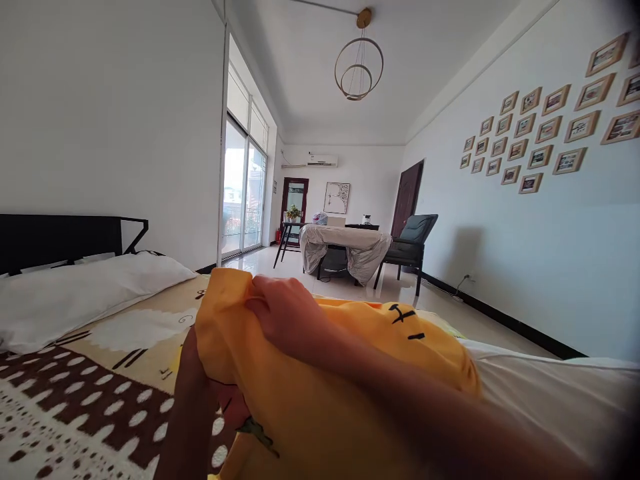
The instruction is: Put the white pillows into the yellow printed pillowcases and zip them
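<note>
One yellow cloth [300, 413] is spreading over one bed [95, 400], bunching between the right hand [290, 307], which is gripping its raised edge, and the left hand [190, 357], which is partly hiding behind it; I can't tell its grip. One white pillow [110, 287] is lying farther left. The cloth is showing black marks [401, 313] and one red-and-green print [234, 405].

I read this as a home — black headboard [60, 241], white pillow [95, 293], patterned bedding [107, 390], clustered picture frames [517, 150] on the wall — plus a ring pendant lamp [355, 98].
</note>
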`<state>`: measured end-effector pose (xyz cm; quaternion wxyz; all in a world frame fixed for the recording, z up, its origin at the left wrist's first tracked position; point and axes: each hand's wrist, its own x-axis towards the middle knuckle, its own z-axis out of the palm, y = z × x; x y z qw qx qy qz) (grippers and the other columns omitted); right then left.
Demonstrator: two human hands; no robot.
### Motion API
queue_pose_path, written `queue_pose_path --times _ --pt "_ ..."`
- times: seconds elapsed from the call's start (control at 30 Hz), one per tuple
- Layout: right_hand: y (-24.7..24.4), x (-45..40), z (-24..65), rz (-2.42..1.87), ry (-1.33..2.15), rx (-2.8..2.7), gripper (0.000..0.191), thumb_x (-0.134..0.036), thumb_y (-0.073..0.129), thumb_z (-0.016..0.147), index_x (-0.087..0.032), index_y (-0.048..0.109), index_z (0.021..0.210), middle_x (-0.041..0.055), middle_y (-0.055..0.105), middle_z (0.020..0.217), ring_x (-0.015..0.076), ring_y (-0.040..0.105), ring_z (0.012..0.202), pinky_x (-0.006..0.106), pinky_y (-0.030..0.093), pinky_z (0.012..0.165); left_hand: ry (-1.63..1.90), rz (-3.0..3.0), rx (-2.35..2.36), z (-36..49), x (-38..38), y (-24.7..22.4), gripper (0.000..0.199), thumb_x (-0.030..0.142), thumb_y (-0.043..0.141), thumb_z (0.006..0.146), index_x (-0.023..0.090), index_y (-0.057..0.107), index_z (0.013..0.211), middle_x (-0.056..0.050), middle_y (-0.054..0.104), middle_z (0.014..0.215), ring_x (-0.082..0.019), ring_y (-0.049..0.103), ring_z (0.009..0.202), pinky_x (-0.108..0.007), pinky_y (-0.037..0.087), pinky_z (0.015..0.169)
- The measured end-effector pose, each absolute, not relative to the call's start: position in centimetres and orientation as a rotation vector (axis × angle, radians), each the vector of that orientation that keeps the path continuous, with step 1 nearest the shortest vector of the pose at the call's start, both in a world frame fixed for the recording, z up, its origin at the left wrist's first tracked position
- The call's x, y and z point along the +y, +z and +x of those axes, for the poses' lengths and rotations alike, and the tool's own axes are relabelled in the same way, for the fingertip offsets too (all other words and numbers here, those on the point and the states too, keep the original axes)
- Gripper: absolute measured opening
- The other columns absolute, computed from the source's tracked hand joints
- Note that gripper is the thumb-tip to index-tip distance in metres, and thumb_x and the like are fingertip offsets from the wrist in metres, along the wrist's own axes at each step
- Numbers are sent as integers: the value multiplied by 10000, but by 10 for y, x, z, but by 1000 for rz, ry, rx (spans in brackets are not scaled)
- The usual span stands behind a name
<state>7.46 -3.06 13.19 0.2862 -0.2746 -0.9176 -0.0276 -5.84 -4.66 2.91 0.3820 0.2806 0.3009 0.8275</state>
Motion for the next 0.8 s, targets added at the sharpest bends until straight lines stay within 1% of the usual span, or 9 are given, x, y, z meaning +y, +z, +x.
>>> queue_pose_path --times 0.13,0.2,0.3,0.37,0.43,0.5,0.53,0.67,0.8 --pt "136 -7 84 -689 -195 -2311 162 -261 389 922 -197 496 820 10 601 747 127 479 624 245 249 562 2076 851 875 -63 -30 22 412 454 734 616 166 659 901 -40 685 774 -194 627 665 -258 492 541" --pt "141 5 92 -701 -346 -2273 185 -275 356 947 -192 499 865 24 619 794 132 489 627 255 234 568 1982 1203 789 -71 -24 16 534 554 707 637 159 660 994 -94 691 943 -246 640 829 -298 518 667" --pt "147 18 99 -760 -639 -2258 224 -264 300 974 -176 505 952 64 643 900 145 510 630 278 199 564 1684 1781 716 -77 -24 10 689 647 665 642 152 622 1120 -138 637 1125 -308 584 1024 -360 481 859" --pt "149 21 102 -794 -774 -2274 254 -254 262 983 -166 500 996 84 649 926 152 516 620 289 182 558 1575 1935 942 -71 -26 11 596 590 675 674 162 630 1087 -112 654 1063 -287 585 993 -338 469 851" --pt "151 21 104 -804 -848 -2300 278 -263 231 990 -165 490 1016 89 653 918 150 508 592 294 180 551 1511 1937 1216 -58 -27 14 399 529 631 749 148 669 861 -72 670 834 -239 600 834 -290 469 734" --pt "153 20 106 -798 -902 -2322 296 -278 210 992 -167 483 1013 83 655 891 142 490 561 294 183 545 1460 1864 1289 -45 -25 17 397 501 581 797 136 631 650 -44 621 655 -196 577 697 -259 443 631" --pt "155 21 108 -795 -927 -2333 303 -283 202 993 -167 482 1006 80 655 866 138 479 548 294 184 543 1449 1806 1240 -40 -23 18 415 498 580 796 134 612 600 -38 603 614 -184 565 658 -252 432 599" --pt "164 28 117 -807 -1015 -2357 368 -376 191 1000 -156 485 1000 70 637 758 132 449 527 293 178 533 1527 1439 957 -36 -19 18 338 460 705 688 130 639 650 -25 635 621 -174 585 626 -246 454 574" --pt "173 35 125 -869 -970 -2301 416 -506 261 973 -164 498 968 40 591 679 124 415 518 287 180 542 1672 1253 787 -47 -13 11 343 427 779 610 125 688 746 -47 683 676 -198 634 664 -280 508 633"
